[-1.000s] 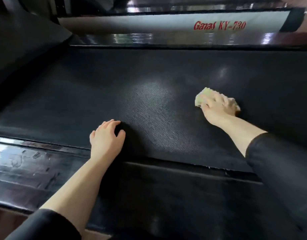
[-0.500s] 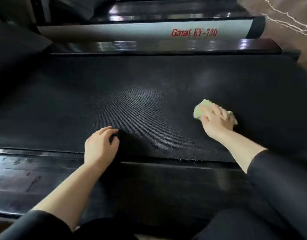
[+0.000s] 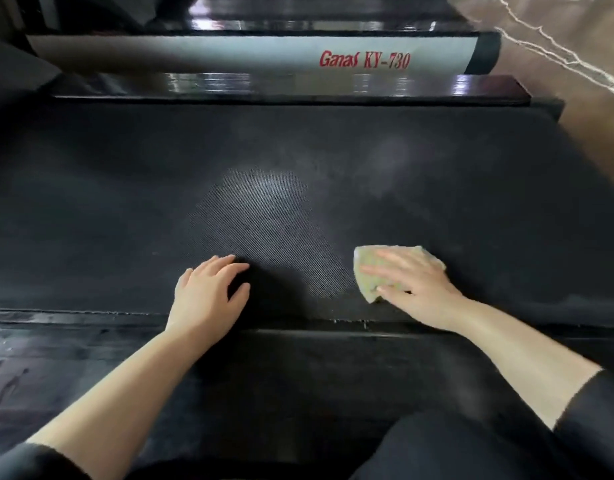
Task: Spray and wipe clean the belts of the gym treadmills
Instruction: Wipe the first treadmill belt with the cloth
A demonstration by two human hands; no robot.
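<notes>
We are wiping: right hand (image 3: 416, 285) fingers spread, pressing the cloth (image 3: 367, 271) on the treadmill belt (image 3: 125, 202); left hand (image 3: 208, 292) fingers loosely spread, braced; next, unwiped belt

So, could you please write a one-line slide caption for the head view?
The right hand presses a pale yellow-green cloth flat on the black textured treadmill belt; the left hand rests alongside.

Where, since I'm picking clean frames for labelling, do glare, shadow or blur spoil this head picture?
Head view: a pale sheen sits mid-way on the belt; bright reflections streak the glossy far rail; the left hand throws a dark shadow to its right; the right hand and cloth look slightly soft; straight edges bow from the wide-angle lens.
</notes>
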